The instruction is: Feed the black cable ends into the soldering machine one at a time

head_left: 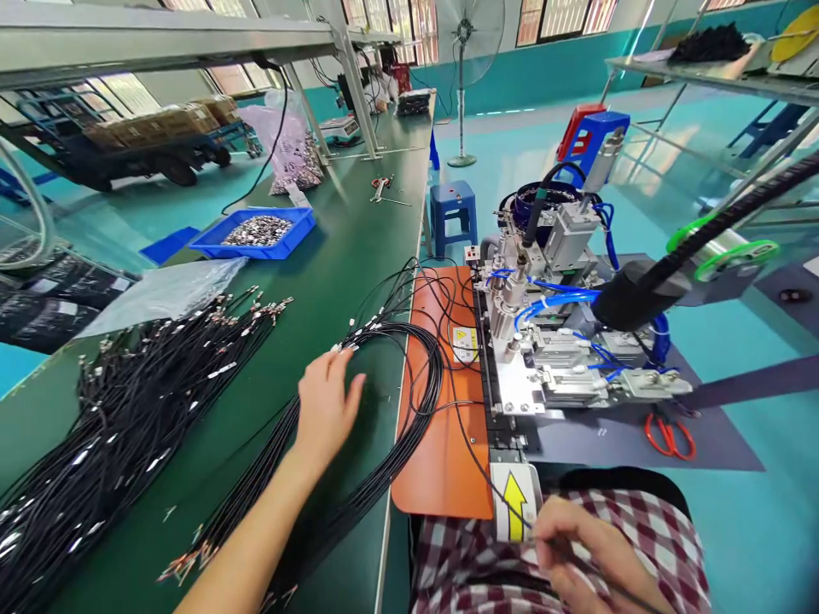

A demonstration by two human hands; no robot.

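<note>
My left hand point(328, 399) reaches over the green bench and lies at the near end of a looped bundle of black cables point(426, 409). Its thumb is spread away from the fingers, whose tips meet the small white tags on the bundle. Above my lap, my right hand point(585, 546) pinches a single black cable point(477, 460), which runs up across the orange board point(438, 486). Part of that cable is hidden by my fingers. A metal machine point(543, 341) with blue air hoses stands just beyond my right hand.
A big pile of black cables point(147, 409) covers the bench's left side. Behind it sits a blue tray point(281, 243) of small metal parts. Red-handled scissors point(669, 437) lie beside the machine. A blue stool point(454, 209) and a fan point(461, 94) stand farther back.
</note>
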